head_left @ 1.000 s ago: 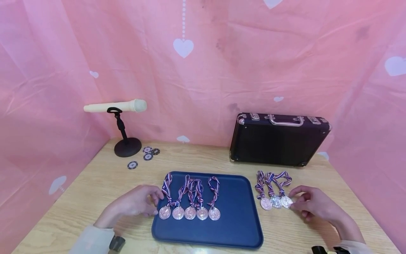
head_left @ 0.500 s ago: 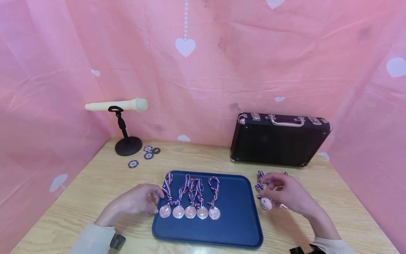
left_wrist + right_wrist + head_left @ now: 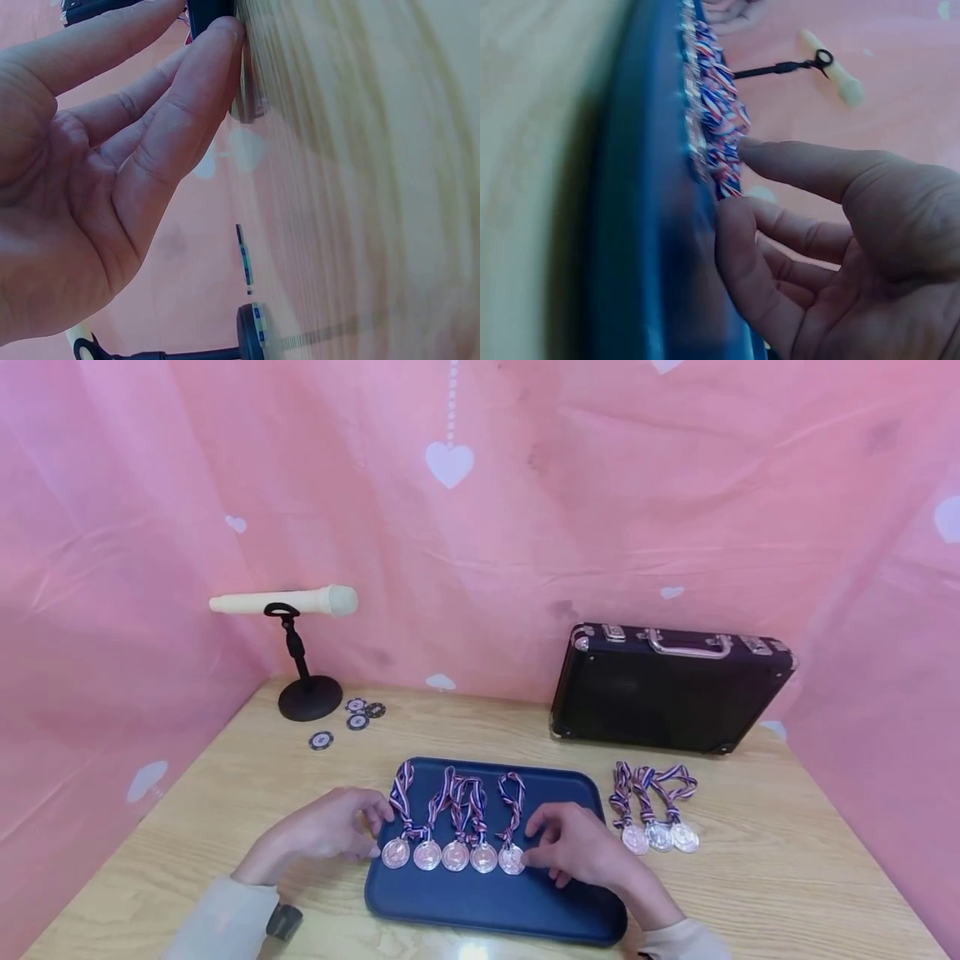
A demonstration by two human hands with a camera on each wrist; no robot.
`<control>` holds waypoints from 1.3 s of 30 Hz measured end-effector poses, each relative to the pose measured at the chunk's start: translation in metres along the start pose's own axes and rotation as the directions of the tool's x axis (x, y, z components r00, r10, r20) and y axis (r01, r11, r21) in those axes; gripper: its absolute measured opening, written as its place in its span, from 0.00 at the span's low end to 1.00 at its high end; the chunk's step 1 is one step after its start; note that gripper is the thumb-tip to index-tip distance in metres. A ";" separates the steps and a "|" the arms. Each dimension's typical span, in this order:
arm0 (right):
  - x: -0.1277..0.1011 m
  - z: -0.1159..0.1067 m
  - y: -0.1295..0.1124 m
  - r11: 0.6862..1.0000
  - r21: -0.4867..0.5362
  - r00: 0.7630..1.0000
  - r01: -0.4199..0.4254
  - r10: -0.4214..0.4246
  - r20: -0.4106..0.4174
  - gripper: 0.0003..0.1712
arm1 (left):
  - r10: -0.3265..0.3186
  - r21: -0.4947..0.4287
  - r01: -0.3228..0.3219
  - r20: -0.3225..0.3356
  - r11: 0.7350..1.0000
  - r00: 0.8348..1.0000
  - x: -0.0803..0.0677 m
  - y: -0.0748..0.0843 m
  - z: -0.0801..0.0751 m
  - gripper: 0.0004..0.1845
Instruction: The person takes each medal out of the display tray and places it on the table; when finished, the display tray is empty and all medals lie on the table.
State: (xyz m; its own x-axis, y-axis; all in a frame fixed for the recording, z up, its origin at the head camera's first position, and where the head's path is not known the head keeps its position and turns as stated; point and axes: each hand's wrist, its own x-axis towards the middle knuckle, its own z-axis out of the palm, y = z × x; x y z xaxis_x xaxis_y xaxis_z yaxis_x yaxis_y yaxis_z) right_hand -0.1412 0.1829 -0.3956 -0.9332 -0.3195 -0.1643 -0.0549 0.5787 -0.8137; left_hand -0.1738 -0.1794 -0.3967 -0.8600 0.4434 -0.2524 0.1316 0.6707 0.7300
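Several round medals on striped red, white and blue ribbons lie in a row on the dark blue tray (image 3: pixel 495 914). My left hand (image 3: pixel 333 827) is at the tray's left edge, its loosely bent fingers touching the rim beside the leftmost medal (image 3: pixel 396 852). In the left wrist view, fingertips (image 3: pixel 225 34) meet the dark rim. Over the tray, my right hand (image 3: pixel 577 847) has its thumb tip right at the edge of the rightmost medal (image 3: pixel 512 859), fingers loosely bent and apart. The right wrist view shows the bunched ribbons (image 3: pixel 720 105) just past its fingertips.
Right of the tray, 3 more medals (image 3: pixel 659 836) lie on the wooden table (image 3: pixel 757 877). A black briefcase (image 3: pixel 667 697) stands behind them. A white microphone (image 3: pixel 300 602) sits on a black stand (image 3: pixel 309 696) at the back left, near several poker chips (image 3: pixel 357 722).
My right hand has left the medals on the table, moving left to the rightmost medal on the tray. The left hand stays at the tray's edge, and the medals keep their places.
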 end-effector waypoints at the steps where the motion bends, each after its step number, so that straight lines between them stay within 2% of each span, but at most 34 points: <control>1: 0.000 0.002 0.000 1.000 -0.011 1.000 -0.010 0.010 -0.006 0.18 | -0.005 -0.007 0.005 0.000 1.000 1.000 0.000 0.001 0.000 0.21; 9: 0.001 0.011 -0.005 0.994 -0.082 0.997 -0.069 0.065 -0.049 0.21 | -0.008 -0.018 0.008 -0.006 1.000 1.000 0.004 0.007 -0.001 0.19; 16: 0.002 0.020 -0.012 0.975 -0.199 0.993 -0.095 0.079 -0.083 0.22 | -0.005 -0.020 0.005 -0.010 1.000 1.000 0.006 0.007 -0.001 0.20; 23: 0.000 0.021 -0.011 0.969 -0.223 0.989 -0.108 0.082 -0.120 0.21 | 0.026 -0.006 -0.026 -0.009 1.000 1.000 0.005 0.006 -0.001 0.20; 28: -0.002 0.021 -0.007 0.984 -0.157 0.994 -0.084 0.071 -0.086 0.21 | 0.027 0.027 -0.026 -0.019 0.999 0.999 0.000 0.002 -0.003 0.20; 34: -0.002 0.013 0.001 0.996 -0.023 0.996 -0.084 0.083 -0.036 0.19 | 0.070 -0.010 -0.070 0.004 0.998 0.998 -0.001 -0.004 -0.001 0.20; 39: -0.001 0.006 0.005 0.997 0.009 0.997 -0.073 0.073 -0.021 0.18 | 0.083 -0.006 -0.083 0.006 0.996 0.996 0.001 -0.005 -0.001 0.20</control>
State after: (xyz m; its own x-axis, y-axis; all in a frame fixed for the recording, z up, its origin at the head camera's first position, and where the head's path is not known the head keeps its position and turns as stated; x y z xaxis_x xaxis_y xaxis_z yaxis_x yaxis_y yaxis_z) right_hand -0.1382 0.1819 -0.4028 -0.9419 -0.2607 -0.2119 0.0167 0.5936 -0.8046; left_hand -0.1761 -0.1827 -0.4002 -0.8431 0.5013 -0.1943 0.1998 0.6277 0.7524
